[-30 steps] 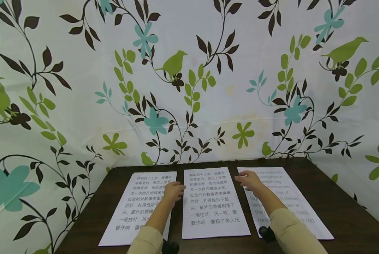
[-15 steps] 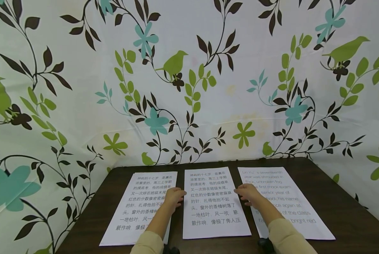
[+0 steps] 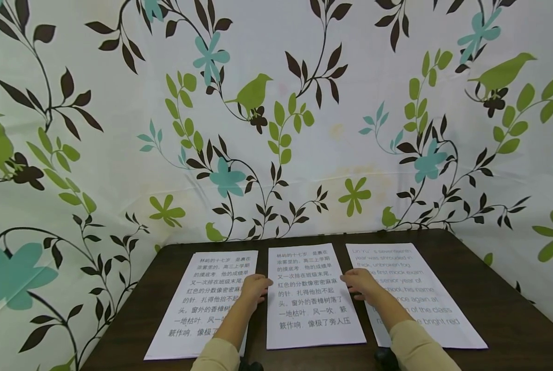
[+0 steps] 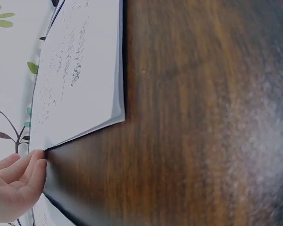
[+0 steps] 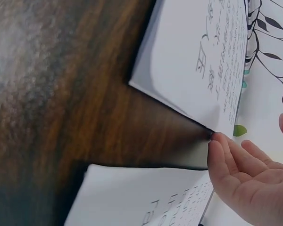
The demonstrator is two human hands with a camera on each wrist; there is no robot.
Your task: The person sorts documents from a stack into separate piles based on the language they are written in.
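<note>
Three stacks of printed paper lie side by side on a dark wooden table. The middle stack [image 3: 304, 309] carries Chinese characters and has a hand at each long side. My left hand [image 3: 255, 288] has its fingertips right at the left edge of that stack; in the left wrist view its fingers [image 4: 36, 170] are extended and meet the paper edge. On the opposite side, my right hand [image 3: 363, 284] touches the right edge, its fingers [image 5: 217, 153] loosely bent in the right wrist view. The thumbs do not grip the paper.
The left stack [image 3: 174, 330], also in Chinese, lies partly under my left forearm. To the right, an English-printed stack [image 3: 431, 293] is partly covered by my right forearm. A patterned cloth [image 3: 304, 206] with leaves and birds hangs behind the table [image 3: 480, 273].
My right hand has come back from the upper part of the English stack to the middle stack's right edge. My left hand has shifted slightly nearer along the left edge. The stacks stay put.
</note>
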